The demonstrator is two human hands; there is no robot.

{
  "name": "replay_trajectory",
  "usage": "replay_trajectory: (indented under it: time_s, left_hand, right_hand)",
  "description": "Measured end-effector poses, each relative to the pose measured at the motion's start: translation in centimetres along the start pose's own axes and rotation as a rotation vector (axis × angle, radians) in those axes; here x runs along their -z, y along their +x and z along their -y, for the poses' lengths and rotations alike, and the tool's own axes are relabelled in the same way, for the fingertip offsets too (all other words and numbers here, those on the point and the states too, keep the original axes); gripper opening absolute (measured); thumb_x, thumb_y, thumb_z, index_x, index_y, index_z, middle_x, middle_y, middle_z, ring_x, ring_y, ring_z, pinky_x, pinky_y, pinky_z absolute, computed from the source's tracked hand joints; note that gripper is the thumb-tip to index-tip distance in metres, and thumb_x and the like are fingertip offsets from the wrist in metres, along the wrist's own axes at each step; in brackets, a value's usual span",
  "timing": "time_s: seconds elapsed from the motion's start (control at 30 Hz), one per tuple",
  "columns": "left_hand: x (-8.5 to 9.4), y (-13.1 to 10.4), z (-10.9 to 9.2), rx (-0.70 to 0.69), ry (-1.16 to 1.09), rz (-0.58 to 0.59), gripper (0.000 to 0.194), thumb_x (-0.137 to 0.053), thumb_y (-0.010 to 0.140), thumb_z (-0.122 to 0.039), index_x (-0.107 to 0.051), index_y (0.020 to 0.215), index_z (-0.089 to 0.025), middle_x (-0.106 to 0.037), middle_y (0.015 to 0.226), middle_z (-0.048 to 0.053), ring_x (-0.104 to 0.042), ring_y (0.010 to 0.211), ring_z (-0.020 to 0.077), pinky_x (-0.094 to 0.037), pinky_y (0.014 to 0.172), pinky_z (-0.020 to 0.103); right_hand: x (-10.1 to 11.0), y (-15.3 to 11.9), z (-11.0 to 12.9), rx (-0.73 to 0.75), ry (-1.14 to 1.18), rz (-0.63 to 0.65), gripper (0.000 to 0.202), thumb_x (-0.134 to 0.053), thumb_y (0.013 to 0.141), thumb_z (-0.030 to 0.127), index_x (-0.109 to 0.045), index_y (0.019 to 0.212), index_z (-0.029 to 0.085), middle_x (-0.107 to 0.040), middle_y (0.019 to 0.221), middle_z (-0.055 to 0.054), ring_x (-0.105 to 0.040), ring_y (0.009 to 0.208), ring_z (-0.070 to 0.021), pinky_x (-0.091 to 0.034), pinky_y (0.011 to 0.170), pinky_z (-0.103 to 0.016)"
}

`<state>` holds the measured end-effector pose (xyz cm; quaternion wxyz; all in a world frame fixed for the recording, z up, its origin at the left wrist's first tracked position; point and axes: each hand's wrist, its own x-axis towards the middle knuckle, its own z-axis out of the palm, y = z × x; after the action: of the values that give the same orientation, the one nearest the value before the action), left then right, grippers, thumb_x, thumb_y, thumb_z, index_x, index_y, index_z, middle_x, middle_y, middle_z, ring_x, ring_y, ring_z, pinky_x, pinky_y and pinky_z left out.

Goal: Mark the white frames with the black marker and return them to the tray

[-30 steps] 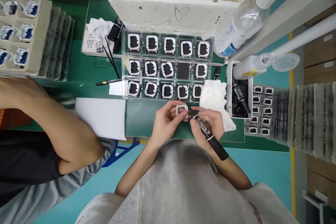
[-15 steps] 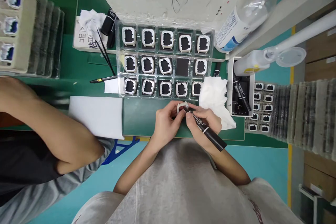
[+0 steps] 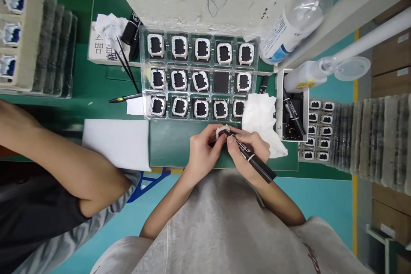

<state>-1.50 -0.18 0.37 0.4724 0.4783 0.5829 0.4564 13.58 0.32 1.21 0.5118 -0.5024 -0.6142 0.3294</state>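
Near the front edge of the green table, my left hand pinches a small white frame, partly hidden by the fingers. My right hand grips a black marker, its tip end at the frame and its thick end pointing down to the right. Just beyond my hands lies a clear plastic tray with rows of similar white frames; one compartment in the middle row has no frame. A crumpled white cloth lies beside my right hand.
A white foam sheet and another person's arm are at left. Tweezers lean by the tray. At right stand a box with markers, a clear bottle and stacked trays. A white box is behind.
The view has shifted slightly. The other person's arm at left has moved a little. My hands keep the same hold on the frame and the marker.
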Motion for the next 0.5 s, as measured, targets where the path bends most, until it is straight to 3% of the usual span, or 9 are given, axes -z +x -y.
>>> replay_trajectory:
  time_s: [0.3, 0.5]
  left_hand:
    - [0.09, -0.18, 0.24, -0.032, 0.093, 0.002, 0.014, -0.071, 0.108, -0.029, -0.08, 0.118, -0.023, -0.087, 0.096, 0.002, -0.081, 0.079, 0.0189, -0.063, 0.078, 0.029]
    - [0.21, -0.34, 0.55, -0.146, 0.135, 0.012, 0.018, -0.067, 0.11, -0.027, -0.08, 0.122, -0.021, -0.088, 0.102, 0.004, -0.082, 0.082, 0.0179, -0.064, 0.079, 0.027]
  right_hand:
    - [0.0, 0.03, 0.04, 0.002, -0.014, 0.001, 0.012, -0.08, 0.106, 0.024, -0.07, 0.1, 0.029, -0.087, 0.097, 0.0, -0.09, 0.11, -0.0287, -0.078, 0.085, -0.039]
    - [-0.31, 0.17, -0.34, 0.266, -0.151, -0.009, 0.018, -0.079, 0.102, 0.015, -0.071, 0.108, 0.029, -0.084, 0.09, 0.002, -0.09, 0.096, -0.0256, -0.08, 0.087, -0.04]
